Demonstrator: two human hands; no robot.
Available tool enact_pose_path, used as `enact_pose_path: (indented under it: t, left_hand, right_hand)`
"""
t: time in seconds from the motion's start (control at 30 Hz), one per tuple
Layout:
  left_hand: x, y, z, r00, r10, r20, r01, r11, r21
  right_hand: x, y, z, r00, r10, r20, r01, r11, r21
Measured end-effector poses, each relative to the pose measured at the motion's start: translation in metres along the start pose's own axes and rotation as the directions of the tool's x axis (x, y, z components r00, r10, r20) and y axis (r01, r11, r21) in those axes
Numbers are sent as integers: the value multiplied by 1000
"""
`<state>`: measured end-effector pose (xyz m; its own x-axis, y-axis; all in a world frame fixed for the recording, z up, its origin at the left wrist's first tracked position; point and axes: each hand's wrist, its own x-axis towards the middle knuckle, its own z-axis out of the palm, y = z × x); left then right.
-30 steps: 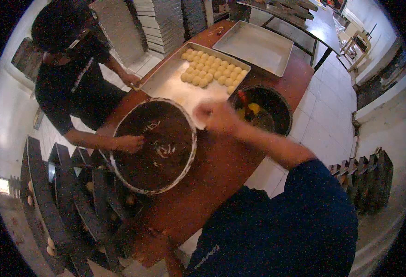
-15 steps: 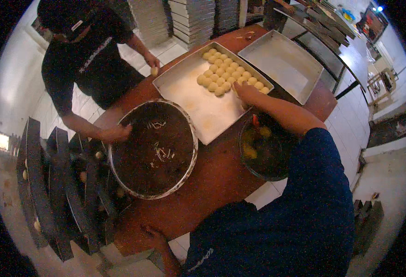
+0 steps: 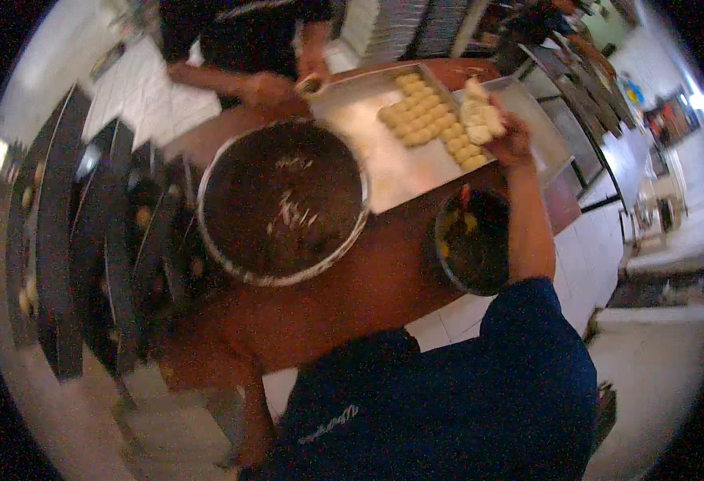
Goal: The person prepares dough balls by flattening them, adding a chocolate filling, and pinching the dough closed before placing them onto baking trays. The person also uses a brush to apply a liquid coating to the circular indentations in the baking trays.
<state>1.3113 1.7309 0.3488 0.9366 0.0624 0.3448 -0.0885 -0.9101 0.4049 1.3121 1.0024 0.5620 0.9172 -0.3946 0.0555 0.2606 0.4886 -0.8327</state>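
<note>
My right hand (image 3: pixel 512 140) is raised over the right side of a metal tray (image 3: pixel 352 120) and grips a pale, lumpy dough piece (image 3: pixel 478 116). Blur hides whether this is one piece or several stuck together. Beneath it, rows of round yellowish dough balls (image 3: pixel 420 112) cover the tray's right part. My left hand (image 3: pixel 227 353) is at the near left edge of the brown table, smeared by motion, so its fingers cannot be made out. Nearer the middle stands a wide round basin (image 3: pixel 364 200) of dark brown filling with pale strips on top.
Across the table, a co-worker's hands (image 3: pixel 268 90) hold a small pale round piece (image 3: pixel 309 85). A dark round bowl (image 3: pixel 476 248) with yellow bits stands beside my right forearm. Another metal tray (image 3: pixel 556 152) lies at the right. Dark stacked trays (image 3: pixel 51 240) stand at the left.
My right hand has lifted from the dough balls and moved right, now with pale dough in it. The co-worker's hand has left the basin and come near the other one. The view has shifted.
</note>
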Motion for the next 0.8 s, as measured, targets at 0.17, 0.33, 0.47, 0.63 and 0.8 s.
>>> enact_pose_path:
  t: [0.17, 0.33, 0.47, 0.63, 0.8]
  left_hand:
    - [-4, -4, 9, 998, 55, -41, -57, 997, -59]
    - [-11, -20, 1, 998, 53, 40, -39, 960, -276]
    - [11, -35, -18, 911, -148, 386, 396, 577, -715]
    - [39, 51, -44, 852, 322, 412, -126, 891, -436]
    - [36, 60, -10, 691, 601, 402, -559, 796, -230]
  right_hand:
    - [-150, 43, 278, 915, 226, 334, 217, 423, -880]
    - [-212, 297, 286, 544, 636, 547, 657, 82, -749]
    - [-182, 320, 256, 762, 631, 145, 225, -48, -973]
    - [-197, 367, 258, 777, 462, 428, 373, 210, -904]
    - [-175, 313, 223, 934, 358, 17, -220, 611, -761]
